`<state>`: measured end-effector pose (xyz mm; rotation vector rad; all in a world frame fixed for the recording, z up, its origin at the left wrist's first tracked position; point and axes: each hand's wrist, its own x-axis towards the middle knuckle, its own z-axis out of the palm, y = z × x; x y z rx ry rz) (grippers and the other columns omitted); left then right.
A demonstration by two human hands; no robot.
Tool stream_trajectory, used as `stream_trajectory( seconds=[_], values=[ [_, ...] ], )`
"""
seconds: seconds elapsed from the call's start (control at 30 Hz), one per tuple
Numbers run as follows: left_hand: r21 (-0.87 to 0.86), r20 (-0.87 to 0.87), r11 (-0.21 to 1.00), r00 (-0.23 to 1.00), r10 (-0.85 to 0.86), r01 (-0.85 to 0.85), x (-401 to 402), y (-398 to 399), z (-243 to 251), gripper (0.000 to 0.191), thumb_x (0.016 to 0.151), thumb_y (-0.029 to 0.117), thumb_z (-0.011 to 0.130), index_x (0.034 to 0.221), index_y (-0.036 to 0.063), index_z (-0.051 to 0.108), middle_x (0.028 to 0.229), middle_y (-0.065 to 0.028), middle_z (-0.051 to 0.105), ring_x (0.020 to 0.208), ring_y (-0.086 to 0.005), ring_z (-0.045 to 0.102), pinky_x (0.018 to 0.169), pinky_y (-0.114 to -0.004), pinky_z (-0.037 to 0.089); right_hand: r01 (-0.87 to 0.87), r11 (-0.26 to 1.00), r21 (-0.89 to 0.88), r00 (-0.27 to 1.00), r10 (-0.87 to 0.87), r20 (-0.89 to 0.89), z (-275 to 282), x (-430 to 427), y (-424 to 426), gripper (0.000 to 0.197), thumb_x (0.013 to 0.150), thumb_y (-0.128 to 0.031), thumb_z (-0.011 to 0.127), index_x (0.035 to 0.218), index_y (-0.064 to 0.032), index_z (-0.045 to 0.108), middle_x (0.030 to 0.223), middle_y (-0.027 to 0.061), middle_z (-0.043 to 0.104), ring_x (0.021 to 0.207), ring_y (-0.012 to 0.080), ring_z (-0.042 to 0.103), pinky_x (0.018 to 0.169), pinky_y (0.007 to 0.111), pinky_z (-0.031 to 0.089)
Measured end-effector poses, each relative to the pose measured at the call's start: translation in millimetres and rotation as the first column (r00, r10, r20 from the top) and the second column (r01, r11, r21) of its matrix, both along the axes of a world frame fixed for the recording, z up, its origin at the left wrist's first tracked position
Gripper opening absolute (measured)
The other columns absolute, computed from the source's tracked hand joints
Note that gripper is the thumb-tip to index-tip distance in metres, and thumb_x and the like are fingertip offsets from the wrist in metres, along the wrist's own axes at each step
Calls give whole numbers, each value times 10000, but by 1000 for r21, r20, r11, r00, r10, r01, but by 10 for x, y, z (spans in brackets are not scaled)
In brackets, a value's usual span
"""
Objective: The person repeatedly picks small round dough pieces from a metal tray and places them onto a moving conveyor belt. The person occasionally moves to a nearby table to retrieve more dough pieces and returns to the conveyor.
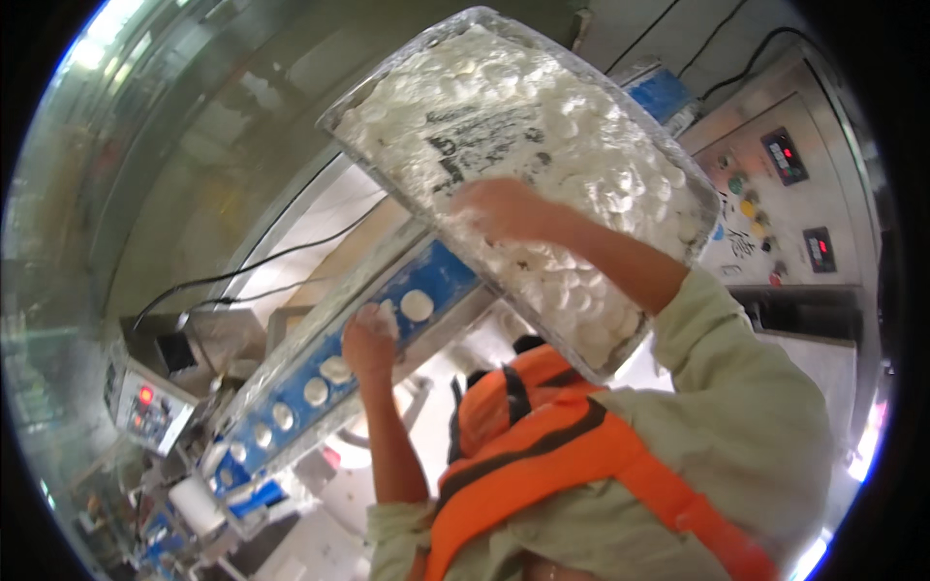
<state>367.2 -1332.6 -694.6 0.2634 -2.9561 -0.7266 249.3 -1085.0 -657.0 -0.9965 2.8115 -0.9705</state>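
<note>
A long blue conveyor belt [294, 419] carries a row of round white dough pieces [416, 306], dusted with flour. Over the belt, my left hand [369, 340] has its fingers closed around a whitish dough piece, which they partly cover. A large clear-walled tray [581, 363] lies across the belt's upper end, filled with many white discs under loose flour, with dark marks showing through in the middle. Above the tray's near-left part, my right hand [494, 209] is bent downward. Its fingertips are blurred and floury, so whether they hold anything is unclear.
A steel control cabinet [792, 210] with buttons and red displays stands at the right. A smaller control box [149, 410] sits left of the belt. Black cables [254, 272] run beside it. A white roller [196, 506] and other machine parts lie at the belt's far lower end.
</note>
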Motion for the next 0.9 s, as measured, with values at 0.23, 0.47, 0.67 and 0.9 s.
stream_trajectory(
  seconds=[0.23,0.47,0.67,0.9],
  values=[
    [18,-156,989,977,-143,147,-416,305,463,263,665,86,537,911,-7,553,916,-203,525,845,-376,497,758,-409,408,204,838,507,977,-209,-48,-134,-500,1484,221,655,-51,550,868,-93,593,941,63,508,944,214,479,758,322,449],
    [446,-24,755,849,-527,481,-1219,1723,332,283,690,110,573,951,3,553,946,-178,565,846,-285,555,758,-339,430,99,893,439,982,-157,100,-90,-524,1527,154,591,-88,579,720,-41,510,767,86,510,801,232,499,672,334,424],
    [905,-61,339,870,-490,255,-1304,2255,359,313,715,65,595,1007,-18,521,886,-122,586,769,-166,568,688,-261,459,121,989,-86,931,-83,357,398,-324,1410,184,645,-146,580,758,-19,512,779,93,538,729,217,505,666,332,414],
    [965,91,263,960,-266,-19,-898,1413,377,287,708,6,528,993,-21,521,806,-88,584,662,-126,540,580,-224,425,310,939,148,914,-337,226,67,-601,2057,280,696,-181,609,918,-20,553,896,111,573,852,217,557,732,333,441]
  ],
)
